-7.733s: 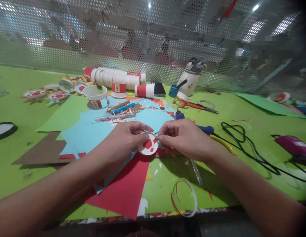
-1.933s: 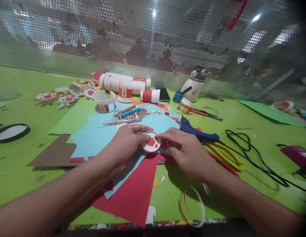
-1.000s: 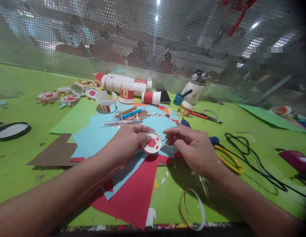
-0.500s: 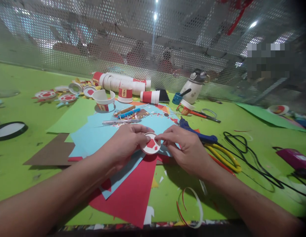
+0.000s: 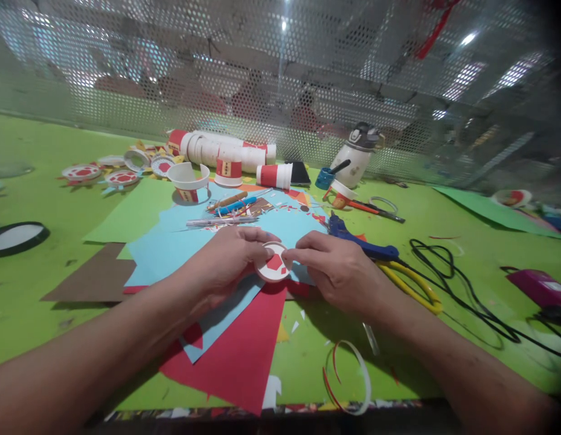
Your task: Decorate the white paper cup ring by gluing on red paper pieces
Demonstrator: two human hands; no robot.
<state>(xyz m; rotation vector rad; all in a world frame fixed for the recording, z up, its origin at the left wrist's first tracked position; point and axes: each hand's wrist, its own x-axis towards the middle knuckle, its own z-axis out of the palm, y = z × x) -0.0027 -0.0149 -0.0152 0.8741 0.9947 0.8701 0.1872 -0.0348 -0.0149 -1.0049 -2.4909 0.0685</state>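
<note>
The small round white disc (image 5: 268, 274) has a thin rim all the way round. A big red shape (image 5: 275, 262) with straight sides is stuck in its middle, and a little red bit (image 5: 282, 270) sits to the right. The disc tips toward the person. The left hand (image 5: 230, 257) pinches one side, and the right hand (image 5: 341, 266) touches the other

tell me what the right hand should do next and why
Perhaps have the right hand press lightly on the right side of the disc: its fingertip appears to touch there, close to the red pieces, and the left hand grips the opposite side, which should steady it.
</note>
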